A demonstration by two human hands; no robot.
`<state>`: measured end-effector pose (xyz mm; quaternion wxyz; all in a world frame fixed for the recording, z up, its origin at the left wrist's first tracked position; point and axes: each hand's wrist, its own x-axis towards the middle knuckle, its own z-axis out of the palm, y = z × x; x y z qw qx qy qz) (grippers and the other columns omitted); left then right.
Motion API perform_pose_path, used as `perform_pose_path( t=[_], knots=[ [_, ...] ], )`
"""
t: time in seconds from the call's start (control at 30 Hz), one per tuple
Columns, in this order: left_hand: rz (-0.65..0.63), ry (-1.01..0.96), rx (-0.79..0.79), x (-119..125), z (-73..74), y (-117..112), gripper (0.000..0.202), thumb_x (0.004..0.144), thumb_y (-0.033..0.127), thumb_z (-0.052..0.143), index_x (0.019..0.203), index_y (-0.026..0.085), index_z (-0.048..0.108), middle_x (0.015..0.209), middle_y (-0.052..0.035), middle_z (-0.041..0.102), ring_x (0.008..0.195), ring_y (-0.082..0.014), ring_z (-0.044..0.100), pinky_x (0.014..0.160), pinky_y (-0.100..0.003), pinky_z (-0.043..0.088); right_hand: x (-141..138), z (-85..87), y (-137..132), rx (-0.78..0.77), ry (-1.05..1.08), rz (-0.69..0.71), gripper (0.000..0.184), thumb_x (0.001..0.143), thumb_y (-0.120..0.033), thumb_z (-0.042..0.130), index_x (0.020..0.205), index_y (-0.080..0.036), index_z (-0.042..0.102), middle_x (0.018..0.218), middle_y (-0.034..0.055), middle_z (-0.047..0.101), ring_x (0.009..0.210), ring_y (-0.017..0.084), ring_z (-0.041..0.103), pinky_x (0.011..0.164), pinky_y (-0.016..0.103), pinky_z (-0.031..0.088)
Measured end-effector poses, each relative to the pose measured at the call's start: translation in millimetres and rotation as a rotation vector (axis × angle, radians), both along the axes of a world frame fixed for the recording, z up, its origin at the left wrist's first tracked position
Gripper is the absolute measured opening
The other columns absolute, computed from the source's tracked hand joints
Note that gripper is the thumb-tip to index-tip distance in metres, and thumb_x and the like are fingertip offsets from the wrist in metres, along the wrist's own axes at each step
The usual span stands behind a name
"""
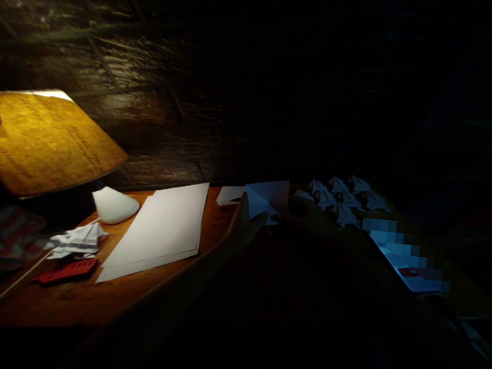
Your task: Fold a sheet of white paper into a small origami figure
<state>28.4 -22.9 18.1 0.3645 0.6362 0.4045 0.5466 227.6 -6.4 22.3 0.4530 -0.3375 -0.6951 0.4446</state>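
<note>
Between my two hands is a small creased sheet of paper [266,197], raised above the table with fold lines meeting near its middle. My left hand [246,219] grips its left and lower edge, thumb on the near face. My right hand [299,213] is very dark, but its fingers and thumb pinch the sheet's lower right part. Just behind the sheet lies a small stack of cut paper [229,195]. Several folded paper figures [341,196] stand grouped right of my right hand.
On the wooden table [213,228], large white sheets [165,229] lie left of my hands. Further left are a lit lamp shade [46,136], its white base [116,205], crumpled paper [77,241] and a red object [67,272]. A glowing screen [404,260] lies at right.
</note>
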Motion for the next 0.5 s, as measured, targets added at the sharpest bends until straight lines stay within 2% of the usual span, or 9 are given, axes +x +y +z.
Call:
perform_pose_path(
  t=[0.13, 0.23, 0.33, 0.4, 0.5],
  knots=[
    [-0.033, -0.033, -0.006, 0.4, -1.1, 0.3, 0.044, 0.076, 0.022, 0.070, 0.117, 0.019, 0.055, 0.098, -0.0051, 0.070, 0.084, -0.0193, 0.068, 0.068, -0.030, 0.057, -4.5, 0.3, -2.4, -0.080, 0.173, 0.103, 0.043, 0.072, -0.034, 0.083, 0.110, -0.020, 0.070, 0.108, 0.0069, 0.074, 0.097, 0.025, 0.070, 0.091, 0.042, 0.055],
    [-0.042, -0.023, -0.062, 1.3, -3.1, 0.2, 0.034, 0.078, 0.026, 0.071, 0.109, 0.016, 0.060, 0.085, -0.0033, 0.069, 0.071, -0.0176, 0.069, 0.060, -0.028, 0.056, -5.4, 1.8, -2.9, -0.088, 0.183, 0.085, 0.035, 0.071, -0.037, 0.084, 0.099, -0.020, 0.071, 0.098, 0.0052, 0.074, 0.092, 0.024, 0.069, 0.085, 0.039, 0.055],
    [-0.051, -0.021, -0.063, 2.1, -3.7, -0.8, 0.044, 0.079, 0.028, 0.072, 0.119, 0.015, 0.060, 0.081, -0.0019, 0.070, 0.065, -0.0170, 0.070, 0.058, -0.028, 0.056, -4.3, 2.4, -1.9, -0.075, 0.163, 0.063, 0.031, 0.070, -0.040, 0.084, 0.088, -0.020, 0.070, 0.088, 0.0040, 0.072, 0.086, 0.023, 0.067, 0.078, 0.036, 0.054],
    [-0.067, -0.027, -0.076, 2.1, -3.5, -1.6, 0.055, 0.079, 0.029, 0.072, 0.130, 0.016, 0.057, 0.082, -0.0018, 0.070, 0.061, -0.0162, 0.069, 0.056, -0.028, 0.055, -3.5, 1.6, -0.9, -0.065, 0.159, 0.065, 0.030, 0.070, -0.040, 0.083, 0.088, -0.020, 0.069, 0.086, 0.0039, 0.071, 0.084, 0.023, 0.066, 0.076, 0.036, 0.053],
    [-0.084, -0.027, -0.107, 1.3, -3.8, -1.8, 0.060, 0.080, 0.030, 0.073, 0.136, 0.016, 0.054, 0.088, -0.0034, 0.072, 0.056, -0.0145, 0.068, 0.053, -0.027, 0.055, -3.1, -0.7, 0.4, -0.023, 0.134, 0.069, 0.028, 0.073, -0.039, 0.081, 0.087, -0.019, 0.068, 0.084, 0.0042, 0.069, 0.082, 0.021, 0.065, 0.075, 0.034, 0.052]
  ],
)
